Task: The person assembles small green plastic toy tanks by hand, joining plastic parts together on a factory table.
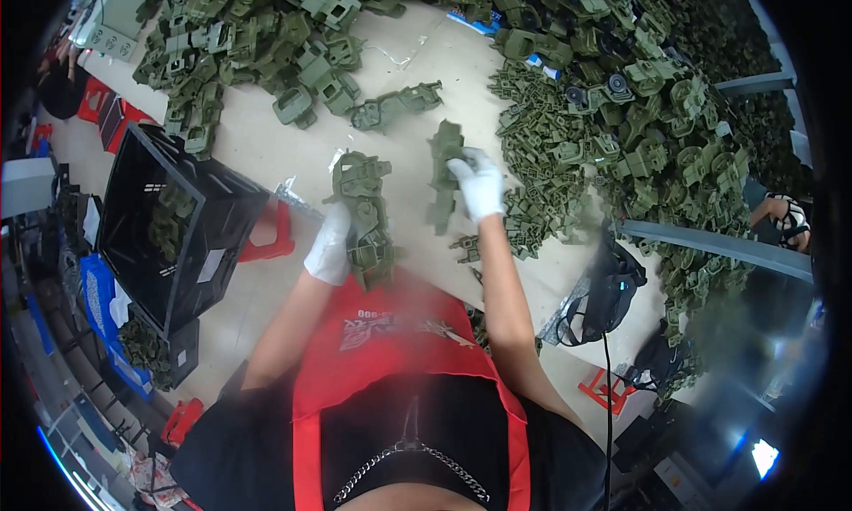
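My left hand (pixel 330 245), in a white glove, grips the left side of an olive-green plastic toy vehicle body (pixel 366 211) near the table's front edge. My right hand (pixel 480 184), also gloved in white, has its fingers closed on the right edge of a long, flat green toy vehicle chassis (pixel 445 178). The fingertips of the left hand are partly hidden by the body. Beyond both hands, another long green toy vehicle part (pixel 397 104) lies by itself on the pale table (pixel 426 56).
Green vehicle bodies (pixel 257 54) are heaped at the far left. Small green parts (pixel 541 147) and larger ones (pixel 674 111) pile up on the right. A black crate (pixel 182 222) stands at left beside a red stool (pixel 271 236). A black bag (pixel 603 289) sits at right.
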Action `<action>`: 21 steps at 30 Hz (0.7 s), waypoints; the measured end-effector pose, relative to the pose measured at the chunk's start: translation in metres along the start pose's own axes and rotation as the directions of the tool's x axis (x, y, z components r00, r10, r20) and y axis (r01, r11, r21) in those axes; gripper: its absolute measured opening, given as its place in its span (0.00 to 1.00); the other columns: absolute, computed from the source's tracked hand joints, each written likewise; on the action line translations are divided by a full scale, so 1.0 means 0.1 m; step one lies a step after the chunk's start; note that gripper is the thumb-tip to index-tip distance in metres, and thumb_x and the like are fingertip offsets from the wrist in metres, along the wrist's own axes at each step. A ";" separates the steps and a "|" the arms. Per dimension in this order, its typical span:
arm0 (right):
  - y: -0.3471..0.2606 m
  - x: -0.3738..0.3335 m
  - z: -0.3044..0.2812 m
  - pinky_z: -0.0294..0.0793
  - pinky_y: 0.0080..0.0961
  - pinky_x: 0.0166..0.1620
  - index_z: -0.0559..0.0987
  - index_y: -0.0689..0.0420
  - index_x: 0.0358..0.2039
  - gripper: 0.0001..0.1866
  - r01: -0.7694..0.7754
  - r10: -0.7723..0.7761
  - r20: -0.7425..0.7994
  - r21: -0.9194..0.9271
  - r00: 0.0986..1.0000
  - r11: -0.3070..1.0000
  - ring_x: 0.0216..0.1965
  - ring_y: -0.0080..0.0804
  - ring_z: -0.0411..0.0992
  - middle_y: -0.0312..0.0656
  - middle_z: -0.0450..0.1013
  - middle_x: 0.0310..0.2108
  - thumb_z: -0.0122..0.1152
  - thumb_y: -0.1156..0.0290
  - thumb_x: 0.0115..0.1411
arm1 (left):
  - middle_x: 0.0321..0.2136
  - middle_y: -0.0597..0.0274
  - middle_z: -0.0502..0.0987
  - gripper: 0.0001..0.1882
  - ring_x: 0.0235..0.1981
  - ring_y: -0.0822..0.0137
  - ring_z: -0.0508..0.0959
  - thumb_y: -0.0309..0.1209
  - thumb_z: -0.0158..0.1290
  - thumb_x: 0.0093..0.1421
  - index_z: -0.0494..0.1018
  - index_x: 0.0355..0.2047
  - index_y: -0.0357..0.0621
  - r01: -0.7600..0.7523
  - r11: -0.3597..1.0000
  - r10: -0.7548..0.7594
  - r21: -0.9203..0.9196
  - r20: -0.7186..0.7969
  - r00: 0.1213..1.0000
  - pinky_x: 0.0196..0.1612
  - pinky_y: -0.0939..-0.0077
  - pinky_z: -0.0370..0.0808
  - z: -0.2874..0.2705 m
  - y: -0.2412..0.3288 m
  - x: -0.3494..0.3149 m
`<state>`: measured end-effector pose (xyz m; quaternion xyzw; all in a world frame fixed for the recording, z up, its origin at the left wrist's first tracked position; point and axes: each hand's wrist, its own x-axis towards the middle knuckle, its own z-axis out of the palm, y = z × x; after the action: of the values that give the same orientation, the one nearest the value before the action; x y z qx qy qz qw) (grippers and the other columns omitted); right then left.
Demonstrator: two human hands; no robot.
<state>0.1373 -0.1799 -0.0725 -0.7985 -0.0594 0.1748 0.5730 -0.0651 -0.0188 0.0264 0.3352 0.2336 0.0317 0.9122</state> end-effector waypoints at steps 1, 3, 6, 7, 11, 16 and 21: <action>-0.46 -0.20 -0.17 0.75 0.29 0.40 0.79 0.55 0.41 0.17 -0.003 0.001 0.075 0.028 0.997 1.000 0.34 0.36 0.75 0.44 0.77 0.33 0.65 0.75 0.48 | 0.43 0.60 0.73 0.47 0.41 0.65 0.77 0.70 0.46 0.49 0.63 0.56 0.44 0.002 0.999 0.000 0.045 -0.032 0.999 0.45 0.65 0.77 0.01 -0.02 0.01; -1.33 -0.63 -0.49 0.75 0.28 0.38 0.79 0.54 0.40 0.16 0.319 -0.299 0.179 -0.096 0.937 0.943 0.33 0.33 0.75 0.42 0.77 0.32 0.65 0.75 0.48 | 0.43 0.60 0.72 0.47 0.41 0.64 0.76 0.71 0.46 0.50 0.62 0.57 0.44 0.053 0.998 -0.054 0.022 0.015 0.998 0.45 0.65 0.76 0.08 -0.04 0.02; -1.75 -1.10 -0.51 0.76 0.34 0.37 0.78 0.47 0.40 0.11 0.568 -0.482 0.305 -0.373 0.822 0.734 0.32 0.44 0.75 0.43 0.74 0.35 0.61 0.68 0.54 | 0.43 0.60 0.72 0.52 0.43 0.65 0.74 0.76 0.40 0.48 0.61 0.57 0.42 0.069 0.993 -0.071 0.093 0.026 0.997 0.47 0.66 0.75 0.35 -0.13 0.06; -1.79 -1.19 -0.47 0.76 0.36 0.35 0.78 0.46 0.40 0.11 0.563 -0.486 0.285 -0.428 0.826 0.707 0.30 0.44 0.74 0.42 0.72 0.34 0.60 0.69 0.55 | 0.43 0.59 0.72 0.54 0.42 0.66 0.74 0.77 0.38 0.47 0.62 0.56 0.41 -0.066 0.987 0.058 0.150 0.058 0.997 0.46 0.67 0.75 0.50 -0.13 0.05; -1.78 -1.39 -0.44 0.75 0.37 0.28 0.76 0.43 0.41 0.12 0.528 -0.490 0.225 -0.528 0.842 0.665 0.25 0.42 0.73 0.40 0.70 0.32 0.61 0.68 0.55 | 0.44 0.61 0.72 0.58 0.42 0.70 0.74 0.81 0.36 0.41 0.65 0.53 0.38 -0.166 0.961 0.136 0.223 0.143 0.980 0.45 0.74 0.73 0.55 -0.22 0.08; -1.74 -1.39 -0.47 0.76 0.35 0.34 0.78 0.46 0.41 0.15 0.497 -0.538 0.085 -0.520 0.839 0.695 0.32 0.42 0.74 0.40 0.72 0.34 0.62 0.71 0.51 | 0.52 0.60 0.69 0.35 0.52 0.66 0.71 0.46 0.58 0.56 0.60 0.59 0.43 -0.142 0.938 0.104 0.318 0.133 0.986 0.55 0.70 0.69 0.70 -0.33 0.18; -1.77 -1.04 -0.71 0.75 0.32 0.38 0.82 0.54 0.38 0.14 0.436 -0.436 0.030 -0.148 0.899 0.888 0.34 0.44 0.75 0.45 0.76 0.33 0.63 0.71 0.49 | 0.37 0.62 0.77 0.21 0.39 0.70 0.76 0.24 0.54 0.48 0.72 0.46 0.37 -0.166 0.967 0.135 0.193 0.168 0.977 0.43 0.75 0.73 1.29 -0.07 0.23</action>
<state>0.0835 -0.2142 0.1351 -0.8062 -0.2491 0.0352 0.5356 0.0122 -0.0959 0.0987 0.4459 0.1386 0.0508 0.8829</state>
